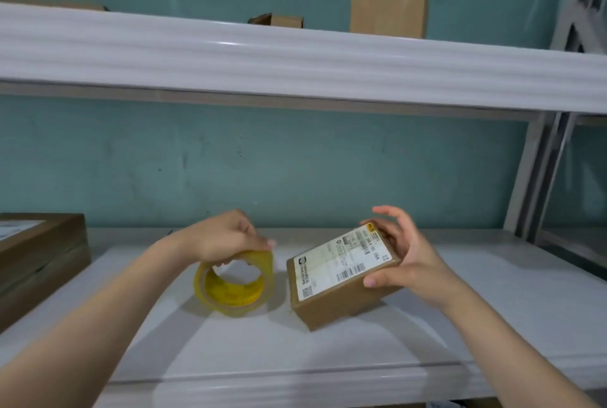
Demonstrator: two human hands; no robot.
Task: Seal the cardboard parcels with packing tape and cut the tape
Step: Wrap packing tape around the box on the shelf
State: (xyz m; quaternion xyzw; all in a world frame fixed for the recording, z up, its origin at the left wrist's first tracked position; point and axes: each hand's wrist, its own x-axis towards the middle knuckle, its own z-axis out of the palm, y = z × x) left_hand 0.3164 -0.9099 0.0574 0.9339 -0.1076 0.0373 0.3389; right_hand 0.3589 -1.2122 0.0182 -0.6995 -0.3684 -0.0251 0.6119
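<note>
Gripping the roll of yellowish packing tape (231,286) from above, the person's left hand (226,238) has its fingers curled over the top rim. The roll stands on edge on the white shelf (295,352), its hole facing out toward the room.

Just beside it to the right, not touching it, is the small cardboard parcel (331,304). The right hand (402,258) holds the parcel's right end, with the thumb pressed on the near side and fingers wrapped over the far corner, while the forefinger lifts free above. The parcel sits tilted: its held end is raised and its lower left corner looks to rest on the shelf. A white shipping label (338,263) with barcodes covers most of its top face.

At the far left of the same shelf sits a stack of larger brown boxes (39,263). Behind everything is a teal wall (230,161). On the upper shelf (295,59) stands a tall open carton (389,3) with its flaps up, and a smaller low box (279,20) lies to its left. A grey metal upright (538,177) rises at the right.
</note>
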